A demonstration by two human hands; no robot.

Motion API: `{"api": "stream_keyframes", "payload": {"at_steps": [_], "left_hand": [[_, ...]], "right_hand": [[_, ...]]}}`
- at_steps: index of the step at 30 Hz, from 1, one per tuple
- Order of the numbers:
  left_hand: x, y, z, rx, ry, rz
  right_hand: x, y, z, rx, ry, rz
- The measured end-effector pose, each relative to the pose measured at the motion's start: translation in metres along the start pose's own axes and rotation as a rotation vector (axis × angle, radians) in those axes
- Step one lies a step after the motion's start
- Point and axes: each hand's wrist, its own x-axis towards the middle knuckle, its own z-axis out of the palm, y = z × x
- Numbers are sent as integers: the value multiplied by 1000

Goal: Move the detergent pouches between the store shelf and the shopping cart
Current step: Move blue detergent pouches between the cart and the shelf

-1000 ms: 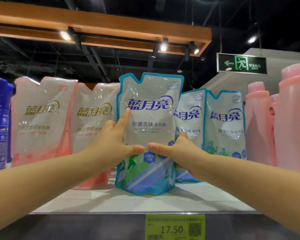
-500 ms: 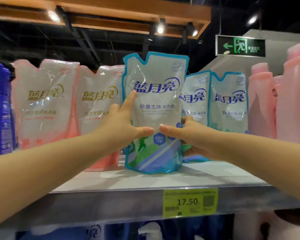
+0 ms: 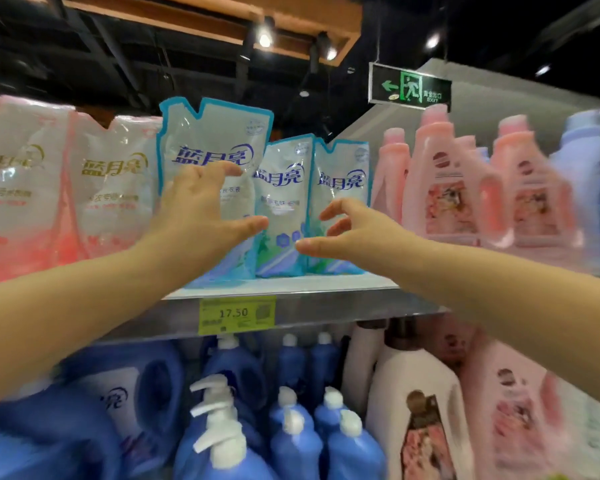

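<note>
A blue-edged detergent pouch (image 3: 219,140) stands upright at the front of the upper shelf (image 3: 291,284). My left hand (image 3: 201,216) hovers over its lower front with the fingers spread and nothing in it. My right hand (image 3: 347,233) is off to the pouch's right with loosely spread fingers, in front of two more blue pouches (image 3: 284,202) (image 3: 342,188) that stand farther back. Whether my left hand still touches the front pouch is not clear. The shopping cart is out of view.
Pink-edged pouches (image 3: 111,188) fill the shelf's left part and pink bottles (image 3: 440,181) its right. A yellow price tag (image 3: 237,314) reading 17.50 sits on the shelf edge. Blue pump bottles (image 3: 222,441) and cream and pink jugs (image 3: 420,410) fill the shelf below.
Both hands have let go of the front blue pouch, which now stands by itself on the shelf. My right hand has moved right, and the view has tilted down to show the lower shelf.
</note>
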Motion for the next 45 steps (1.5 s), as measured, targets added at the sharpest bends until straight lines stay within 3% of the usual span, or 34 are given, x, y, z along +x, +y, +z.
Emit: {"api": "stream_keyframes", "payload": {"at_steps": [4,8,15,24,29,36,45], "left_hand": [[-52,81,25,-115,-59,127],[-108,185,71,-296,-268,287],[-200,360,173,-742,-528,389],[-309,551,335,-1080,-841,528],[-382,624,444,-1169,-1066,412],[-508,674,552,-1076,-1361,155],[-663,683,600,-889,-1417,-199]], "right_hand": [[-84,24,-59,-47,22,24],[-179,64,-121,-68,37,130],[-329,149,-248,-134,211,396],[-485,296,-353,-153,529,714],[-555,397,-375,-66,740,923],[-663,513,-354,13,938,1256],[-763,634,-300,98,1145,1512]]}}
